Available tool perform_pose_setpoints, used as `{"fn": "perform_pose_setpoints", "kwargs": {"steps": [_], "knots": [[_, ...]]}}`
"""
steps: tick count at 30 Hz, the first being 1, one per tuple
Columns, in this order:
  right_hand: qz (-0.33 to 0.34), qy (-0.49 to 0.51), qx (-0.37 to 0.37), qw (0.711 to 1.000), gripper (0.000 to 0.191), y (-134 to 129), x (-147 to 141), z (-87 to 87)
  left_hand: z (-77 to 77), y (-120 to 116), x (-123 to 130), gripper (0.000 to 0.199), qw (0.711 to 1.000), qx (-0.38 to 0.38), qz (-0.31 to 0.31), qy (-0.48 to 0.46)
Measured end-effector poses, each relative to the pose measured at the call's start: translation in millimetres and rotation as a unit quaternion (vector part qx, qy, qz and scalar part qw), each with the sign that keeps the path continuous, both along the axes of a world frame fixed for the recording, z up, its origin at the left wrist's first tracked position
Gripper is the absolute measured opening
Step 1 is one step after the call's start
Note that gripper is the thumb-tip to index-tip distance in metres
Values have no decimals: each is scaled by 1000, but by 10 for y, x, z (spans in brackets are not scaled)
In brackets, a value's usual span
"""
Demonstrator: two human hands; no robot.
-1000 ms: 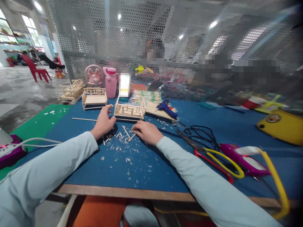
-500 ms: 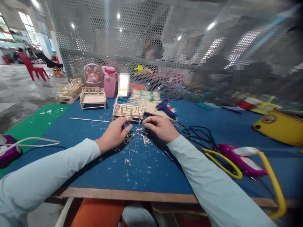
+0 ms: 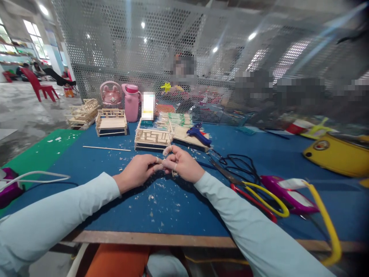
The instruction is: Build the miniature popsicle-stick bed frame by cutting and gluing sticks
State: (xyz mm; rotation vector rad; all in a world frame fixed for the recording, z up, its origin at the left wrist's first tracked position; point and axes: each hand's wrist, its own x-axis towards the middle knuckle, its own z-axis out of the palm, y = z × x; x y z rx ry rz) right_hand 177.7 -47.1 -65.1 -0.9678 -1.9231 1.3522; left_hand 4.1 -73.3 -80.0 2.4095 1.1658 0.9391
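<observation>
My left hand (image 3: 138, 170) and my right hand (image 3: 185, 164) meet just above the blue tabletop, their closed fingertips touching each other. Both pinch at the same spot; whatever lies between the fingertips is too small and hidden to name. Some fingers wear pale finger covers. Directly beyond the hands stands a miniature bench made of wooden sticks (image 3: 152, 138). To its right, a blue glue gun (image 3: 198, 134) rests on a flat stack of pale wood (image 3: 183, 137). Scissors (image 3: 230, 177) with red and yellow handles lie beside my right forearm. Wood scraps are scattered under and around the hands.
Another stick bench (image 3: 112, 122) and a pile of stick pieces (image 3: 83, 113) stand back left, near a pink bottle (image 3: 132, 104) and a lit phone (image 3: 148, 105). A single stick (image 3: 106, 148) lies left. Purple devices (image 3: 291, 194) with cords and a yellow case (image 3: 337, 154) are at the sides.
My hands were apart over the scraps and have come together, the right one moving left and its index finger lifting. More of the scissors shows beside my right forearm.
</observation>
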Motion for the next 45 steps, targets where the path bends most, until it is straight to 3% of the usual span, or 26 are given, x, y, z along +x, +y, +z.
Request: {"fn": "perform_pose_setpoints", "kwargs": {"steps": [2, 4, 5, 7, 8, 10, 14, 18, 21, 27, 33, 40, 42, 45], "knots": [[-11, -20, 29, 999, 28, 28, 30, 29, -4, 4, -5, 24, 1000, 1, 9, 0], [-94, -60, 133, 985, 24, 129, 137, 104, -6, 5, -6, 24, 1000, 0, 19, -6], [-167, -85, 209, 960, 22, 211, 221, 153, -8, 4, -5, 23, 1000, -1, 22, -9], [-329, -171, 342, 863, 16, 424, 427, 251, -14, -1, 0, 23, 1000, -3, 19, -10], [-366, -243, 371, 818, 16, 543, 534, 289, -17, -4, 3, 22, 1000, -3, 15, -9], [-380, -373, 359, 766, 36, 770, 721, 323, -25, -11, 8, 22, 1000, -1, 10, -8], [-298, -506, 286, 757, 34, 1035, 908, 254, -30, -5, 1, 22, 1000, 11, 2, -16], [-318, -531, 291, 729, 40, 1045, 923, 197, -36, 20, -18, 21, 1000, 6, -5, -27], [-323, -544, 263, 728, 49, 1012, 909, 212, -49, 26, -16, 20, 999, 4, -4, -36], [-348, -501, 284, 740, 41, 909, 965, 251, -72, -14, 11, 20, 999, -20, 10, -26], [-354, -418, 369, 751, 45, 714, 1017, 251, -70, -30, 16, 18, 999, -52, -2, 5], [-434, -178, 353, 810, 34, 518, 889, 332, -33, -38, 18, 18, 995, -95, 5, -1], [-401, -130, 327, 846, 37, 382, 858, 397, -17, -47, 22, 20, 995, -99, -1, 10], [-269, -153, 284, 907, 38, 183, 839, 481, -6, -55, 24, 22, 995, -95, -13, 27]]}}
